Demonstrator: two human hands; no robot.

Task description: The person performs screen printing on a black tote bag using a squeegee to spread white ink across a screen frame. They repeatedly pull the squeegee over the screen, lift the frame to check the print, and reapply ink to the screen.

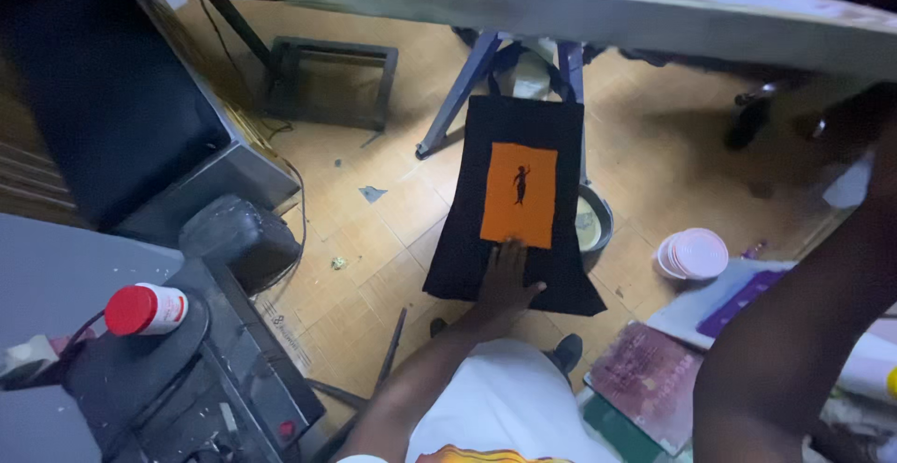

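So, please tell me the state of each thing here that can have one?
black tote bag: hanging flat, orange print facing the camera
left hand: open, fingers pressed on bag
right hand: out of view
red-capped bottle: capped, lying on its side
pink tape roll: lying flat

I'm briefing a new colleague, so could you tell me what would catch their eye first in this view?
The black tote bag at centre, laid flat, with a bright orange panel bearing a small dark figure. The left hand lies flat on its lower edge. At lower left, a red-capped white bottle lies on a dark machine.
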